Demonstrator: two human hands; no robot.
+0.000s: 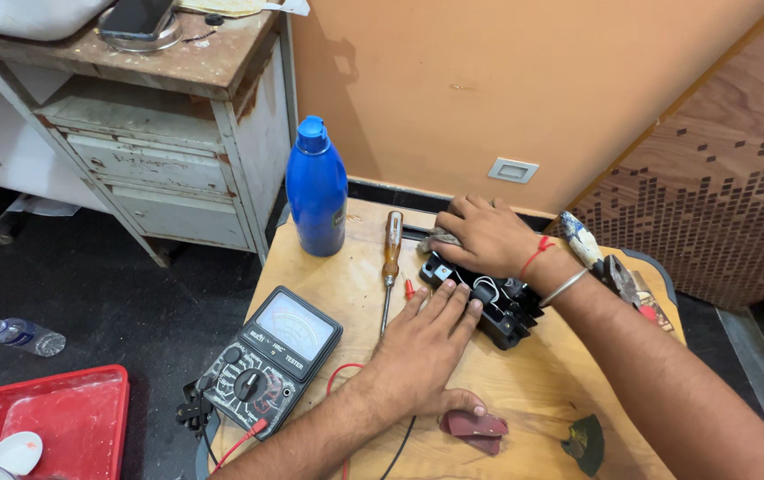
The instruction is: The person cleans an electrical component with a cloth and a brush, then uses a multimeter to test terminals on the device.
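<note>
You are looking down at a small wooden table (524, 391) set against an orange wall. Near its centre lies a black electrical part (497, 311) with white wires looped over it.

Your left hand (422, 342) comes in from 6 o'clock and lies flat with the fingers straight and together, their tips resting on the near edge of the black part; it grips nothing. Your right hand (487, 236) reaches in from 4 o'clock and rests palm down over the far end of the part at about 12 o'clock from it, with loosely spread fingers. Whether it is pinching anything underneath cannot be told. The wrist wears a red thread and a metal bangle.

Just beside the part, at 9 o'clock, a screwdriver (390, 267) with a brown handle lies pointing toward you. Further out toward 10 o'clock a blue bottle (317, 191) stands upright. At 8 o'clock an analogue multimeter (271, 360) lies face up, with red and black leads trailing under your left forearm. A dark red scrap (475, 427) lies by your left thumb.

On the floor at 8 o'clock, well apart, are a red tray (62, 413) and a clear plastic bottle (26, 336).
</note>
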